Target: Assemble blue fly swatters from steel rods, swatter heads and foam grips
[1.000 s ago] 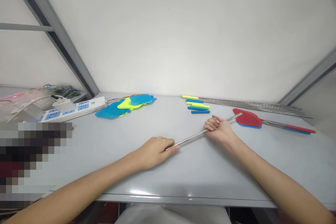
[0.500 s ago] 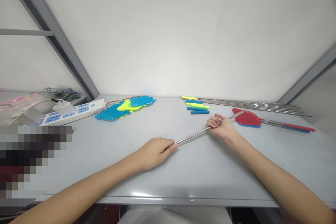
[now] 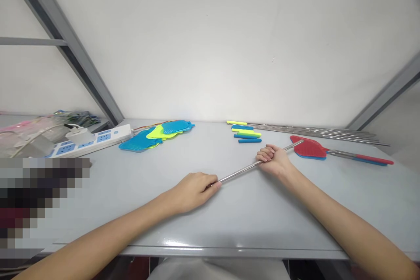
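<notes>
A thin metal rod (image 3: 240,171) slants above the grey table, its right end higher and farther off than its left. My left hand (image 3: 197,190) is closed around the left end, which the fingers hide. Farther along, my right hand (image 3: 271,160) wraps the rod in a fist with the fingers turned up toward me. The rod's free tip sticks out past that fist, in front of a red fly swatter (image 3: 310,148). This swatter lies on a blue one, both with metal shafts and coloured grips. Several blue and yellow grip sleeves (image 3: 247,136) lie beyond my right hand.
Several metal rods (image 3: 315,131) lie along the wall at the back right. Blue and yellow swatter heads (image 3: 141,140) are piled at the back left. Left of them are a white power strip (image 3: 111,135) with plugs and cables, and plastic bags (image 3: 49,129). Slanted metal posts flank the table.
My right hand has shifted slightly left and toward me along with the rod's tip. My left hand stays nearly in place, and both still grip the rod.
</notes>
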Available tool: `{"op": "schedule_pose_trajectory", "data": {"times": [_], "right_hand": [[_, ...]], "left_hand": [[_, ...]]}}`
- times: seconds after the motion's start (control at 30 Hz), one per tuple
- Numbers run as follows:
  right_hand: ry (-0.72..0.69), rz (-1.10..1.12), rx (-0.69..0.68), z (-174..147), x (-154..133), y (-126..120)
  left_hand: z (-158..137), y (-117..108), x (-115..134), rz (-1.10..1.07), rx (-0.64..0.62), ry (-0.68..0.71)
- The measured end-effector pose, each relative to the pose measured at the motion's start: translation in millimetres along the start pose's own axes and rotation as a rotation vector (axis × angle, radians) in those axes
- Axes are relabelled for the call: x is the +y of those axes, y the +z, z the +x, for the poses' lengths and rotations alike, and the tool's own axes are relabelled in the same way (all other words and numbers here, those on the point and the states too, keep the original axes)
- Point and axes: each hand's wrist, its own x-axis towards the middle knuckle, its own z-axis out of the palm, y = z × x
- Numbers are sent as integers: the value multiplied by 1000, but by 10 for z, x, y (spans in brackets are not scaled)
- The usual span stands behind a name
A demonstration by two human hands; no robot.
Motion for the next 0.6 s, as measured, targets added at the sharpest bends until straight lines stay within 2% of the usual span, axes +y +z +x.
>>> {"op": "schedule_pose_trajectory", "data": {"times": [0.17, 0.33, 0.6], "right_hand": [[-10, 6, -8, -31, 38, 7], [-49, 19, -24, -51, 74, 11], [-150, -35, -45, -107, 203, -20]], "left_hand": [[1, 14, -4, 19, 8, -4], [-1, 68, 4, 94, 18, -65], [-86, 153, 168, 143, -32, -109]]}}
